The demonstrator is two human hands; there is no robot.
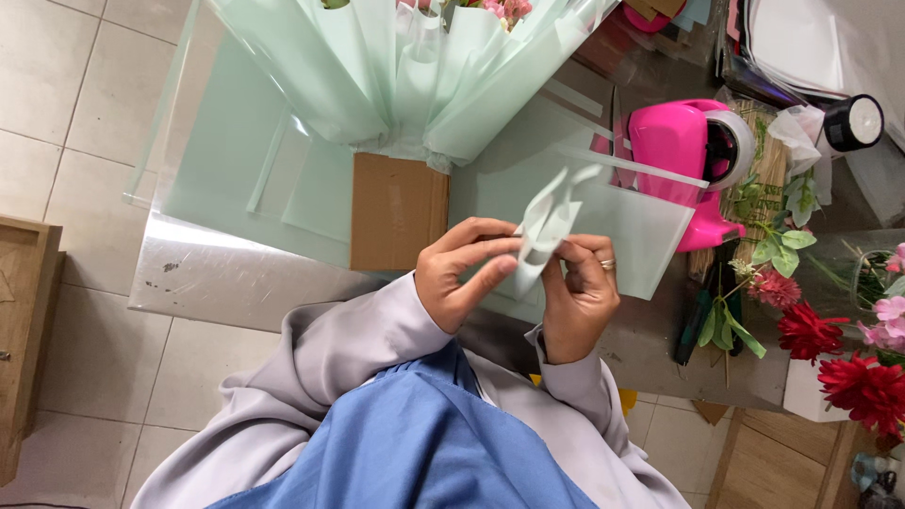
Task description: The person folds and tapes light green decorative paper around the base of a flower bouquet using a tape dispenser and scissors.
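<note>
Both hands meet just in front of the brown cardboard box [398, 209]. The left hand [464, 273] and right hand [580, 300] each pinch the folded pale mint-green translucent wrapping sheet [545, 226], held up between them.

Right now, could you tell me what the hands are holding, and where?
Both hands, left hand and right hand, pinch a folded pale green wrapping sheet at its lower, gathered end.
</note>
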